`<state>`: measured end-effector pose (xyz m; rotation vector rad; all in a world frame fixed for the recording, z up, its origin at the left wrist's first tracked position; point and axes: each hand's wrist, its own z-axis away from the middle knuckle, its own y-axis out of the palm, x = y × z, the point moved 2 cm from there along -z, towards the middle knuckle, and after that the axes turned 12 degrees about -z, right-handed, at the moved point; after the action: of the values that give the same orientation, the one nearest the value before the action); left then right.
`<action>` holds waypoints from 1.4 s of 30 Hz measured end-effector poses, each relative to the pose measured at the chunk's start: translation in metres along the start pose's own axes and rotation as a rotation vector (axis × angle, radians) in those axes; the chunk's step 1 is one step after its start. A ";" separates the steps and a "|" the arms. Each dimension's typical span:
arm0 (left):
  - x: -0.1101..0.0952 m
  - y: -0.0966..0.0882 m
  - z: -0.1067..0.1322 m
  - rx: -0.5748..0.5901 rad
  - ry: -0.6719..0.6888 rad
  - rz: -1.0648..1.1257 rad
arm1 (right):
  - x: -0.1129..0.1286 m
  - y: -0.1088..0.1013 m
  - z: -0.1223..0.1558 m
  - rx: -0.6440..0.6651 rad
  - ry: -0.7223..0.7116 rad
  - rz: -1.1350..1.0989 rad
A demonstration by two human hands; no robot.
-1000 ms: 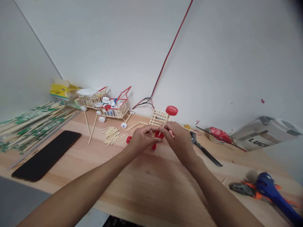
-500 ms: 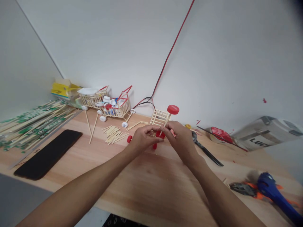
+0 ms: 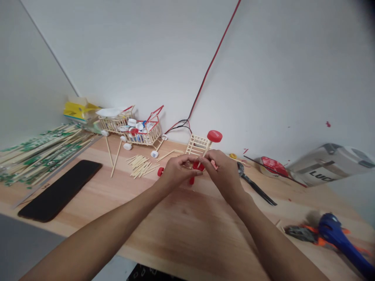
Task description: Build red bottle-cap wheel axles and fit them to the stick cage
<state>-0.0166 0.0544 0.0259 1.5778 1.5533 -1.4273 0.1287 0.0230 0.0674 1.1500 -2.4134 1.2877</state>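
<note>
Over the middle of the table, my left hand (image 3: 178, 169) has its fingers closed around a red bottle cap (image 3: 199, 166). My right hand (image 3: 225, 171) pinches a thin wooden stick (image 3: 208, 147) that slants up from this cap. At the stick's upper end sits another red bottle cap (image 3: 215, 136). Fingers hide part of the lower cap and where the stick meets it. Beneath my hands a further red piece (image 3: 191, 180) shows, and a red cap (image 3: 160, 171) stands left of my left hand. Behind them lies a small stick lattice (image 3: 197, 145).
Short cut sticks (image 3: 142, 167) lie left of my hands. Further back stand two stick-built carts, the nearer cart (image 3: 146, 138) holding bottle caps. A black phone (image 3: 61, 189) and packaged chopsticks (image 3: 43, 152) are at left. Pliers (image 3: 301, 233) and a blue glue gun (image 3: 336, 234) lie at right.
</note>
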 end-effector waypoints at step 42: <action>0.003 0.000 0.000 -0.013 -0.008 -0.025 | -0.002 0.001 0.001 -0.017 0.039 0.000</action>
<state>-0.0175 0.0556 0.0231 1.5485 1.5794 -1.4323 0.1300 0.0237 0.0651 1.1105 -2.3922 1.2754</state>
